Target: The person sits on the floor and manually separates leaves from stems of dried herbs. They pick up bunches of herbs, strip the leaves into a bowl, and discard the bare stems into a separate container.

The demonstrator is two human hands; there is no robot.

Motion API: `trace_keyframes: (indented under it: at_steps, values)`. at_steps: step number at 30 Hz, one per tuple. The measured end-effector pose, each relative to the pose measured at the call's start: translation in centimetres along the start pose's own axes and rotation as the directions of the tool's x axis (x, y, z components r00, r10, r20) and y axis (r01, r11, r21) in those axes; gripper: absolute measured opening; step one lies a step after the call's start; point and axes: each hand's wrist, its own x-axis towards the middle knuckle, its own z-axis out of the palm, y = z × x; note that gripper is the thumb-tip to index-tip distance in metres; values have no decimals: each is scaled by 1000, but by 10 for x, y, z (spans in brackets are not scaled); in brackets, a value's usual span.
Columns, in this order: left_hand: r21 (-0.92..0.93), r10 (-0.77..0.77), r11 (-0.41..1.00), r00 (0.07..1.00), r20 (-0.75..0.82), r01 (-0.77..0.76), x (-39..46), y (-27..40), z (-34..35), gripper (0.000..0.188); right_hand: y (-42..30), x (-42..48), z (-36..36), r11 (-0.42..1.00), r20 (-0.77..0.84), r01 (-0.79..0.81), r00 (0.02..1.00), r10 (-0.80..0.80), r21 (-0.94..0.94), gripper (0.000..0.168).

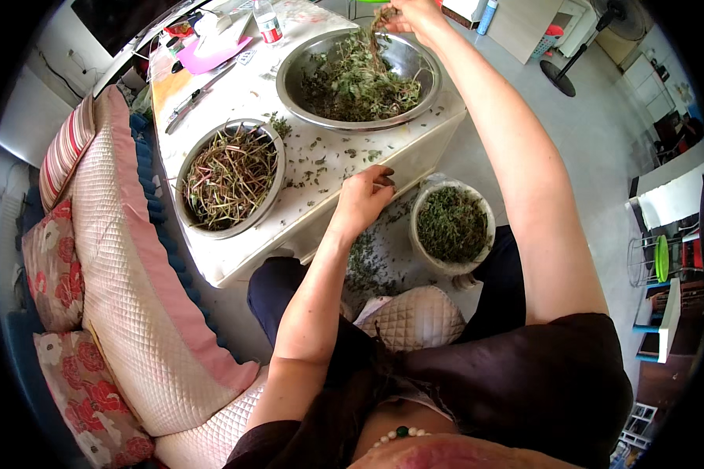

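At the far side of a large stainless steel bowl (pixel 283 94), my right hand (pixel 413 22) is raised and grips a bunch of leafy plant stems (pixel 379 44). The bunch hangs down into the loose green plants (pixel 352 88) heaped in the bowl. My left hand (pixel 361 196) hovers by the table's front edge, fingers slightly bent and apart, with nothing seen in it; its fingertips look dark. Left of it, a smaller metal bowl (pixel 280 182) holds a pile of bare stems (pixel 229 182). Below and right of that hand, a lined bucket (pixel 419 249) is filled with picked green leaves (pixel 453 225).
Scattered leaves (pixel 314 173) lie on the white table (pixel 243 258), with more fallen leaves (pixel 366 267) on the floor. A knife (pixel 182 111), a pink sheet (pixel 202 55) and a plastic bottle (pixel 268 26) are farther back. A quilted sofa (pixel 114 234) runs along the left; a fan (pixel 558 79) stands right.
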Motion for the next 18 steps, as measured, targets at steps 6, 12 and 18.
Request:
trace_keyframes:
  at_steps: [6, 12, 18]
  values:
    - [-14, 5, 1000, 1000, 1, -5, 0, 8, 2, 36, -23, 37, -16, 907, 27, -84, 996, 80, 412, 9]
    - [6, 10, 1000, 1000, -15, -10, 0, 6, -3, 35, 0, 9, -16, 961, 114, -82, 992, 53, 262, 21]
    - [-172, 97, 978, 984, -150, -122, 4, 1, 4, 29, -53, -85, -25, 986, 143, 139, 978, -152, 97, 28]
